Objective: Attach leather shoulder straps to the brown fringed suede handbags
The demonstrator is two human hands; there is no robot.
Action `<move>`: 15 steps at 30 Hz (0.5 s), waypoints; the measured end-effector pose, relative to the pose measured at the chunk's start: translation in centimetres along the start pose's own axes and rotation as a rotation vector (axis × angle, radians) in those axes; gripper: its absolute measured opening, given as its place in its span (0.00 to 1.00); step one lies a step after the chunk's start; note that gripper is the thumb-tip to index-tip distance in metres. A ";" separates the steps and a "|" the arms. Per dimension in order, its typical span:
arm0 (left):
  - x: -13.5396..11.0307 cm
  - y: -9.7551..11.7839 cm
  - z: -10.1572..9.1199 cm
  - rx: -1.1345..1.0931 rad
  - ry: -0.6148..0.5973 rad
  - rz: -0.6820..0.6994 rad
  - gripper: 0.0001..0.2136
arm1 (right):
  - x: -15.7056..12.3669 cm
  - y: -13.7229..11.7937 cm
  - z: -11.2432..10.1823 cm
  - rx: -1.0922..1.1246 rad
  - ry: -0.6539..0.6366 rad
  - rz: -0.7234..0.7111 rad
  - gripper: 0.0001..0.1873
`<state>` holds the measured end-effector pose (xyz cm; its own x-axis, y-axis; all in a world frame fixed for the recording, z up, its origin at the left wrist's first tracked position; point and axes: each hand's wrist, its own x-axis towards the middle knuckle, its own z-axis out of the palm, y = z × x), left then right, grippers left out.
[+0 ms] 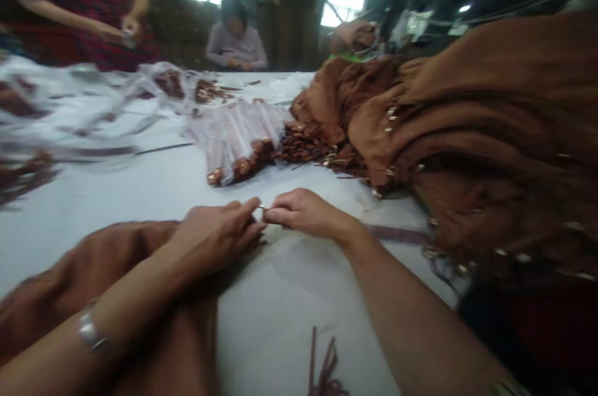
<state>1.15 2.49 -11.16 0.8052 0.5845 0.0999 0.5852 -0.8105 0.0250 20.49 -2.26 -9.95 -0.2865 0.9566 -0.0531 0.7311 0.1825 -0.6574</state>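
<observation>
"What's nearest on your feed?"

"Thin, dark-brown cords [322,365], loose on the smooth white tabletop [289,290]. A careless arm could sweep them away, I'd say. To the left, soft brown cloth [126,240] lies under the left forearm; dragging that arm could tug it."

"And the hands?"

"From my remote seat, they nearly meet. The left hand [222,228] has thumb and forefinger slightly parted, the forefinger by a tiny, shiny, metal-looking piece [261,208]; blur stops me telling whether it grips. The right hand [306,212] pinches the piece's other end, thumb and forefinger closed. So it sits between the two sets of fingertips."

"What worries you there?"

"A slip. With so little to hold, uneven pressure could flick it off, and I'd struggle to spot it again."

"Further out?"

"On the right, a tall, folded brown fabric heap [467,91] with shiny fittings; a bump might topple it. Beyond, a row of clear plastic-wrapped brown bundles [243,141], probably slippery enough to slide if knocked."
</observation>
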 end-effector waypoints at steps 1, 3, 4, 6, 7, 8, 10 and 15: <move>0.0 -0.2 0.1 0.031 -0.015 -0.044 0.16 | 0.2 0.3 0.0 -0.108 0.051 -0.028 0.16; 0.2 -0.7 0.3 0.056 -0.038 -0.078 0.16 | 0.4 1.1 -0.6 -0.278 0.160 -0.080 0.17; 0.3 -0.9 0.4 0.059 -0.059 -0.084 0.16 | 0.4 1.5 -1.2 -0.321 0.204 -0.094 0.18; 0.4 -1.3 0.3 0.056 -0.087 -0.091 0.18 | -0.4 2.5 -2.6 -0.401 0.207 -0.045 0.18; 0.4 -1.4 0.1 0.047 -0.101 -0.084 0.19 | -1.1 3.0 -3.3 -0.440 0.166 0.006 0.18; 0.4 -1.6 0.0 0.034 -0.111 -0.073 0.20 | -2.0 3.6 -3.9 -0.493 0.097 0.080 0.18; 0.5 -1.9 -0.3 0.008 -0.122 -0.043 0.21 | -3.8 4.9 -4.7 -0.552 -0.009 0.174 0.17; 0.8 -3.9 0.2 -0.030 -0.040 -0.018 0.23 | -6.9 6.5 -4.9 -0.627 -0.062 0.240 0.13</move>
<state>-0.43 6.11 -11.34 0.7983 0.5993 0.0597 0.5967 -0.8005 0.0563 30.29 -6.53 -10.17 -0.0924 0.9757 -0.1986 0.9947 0.0815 -0.0626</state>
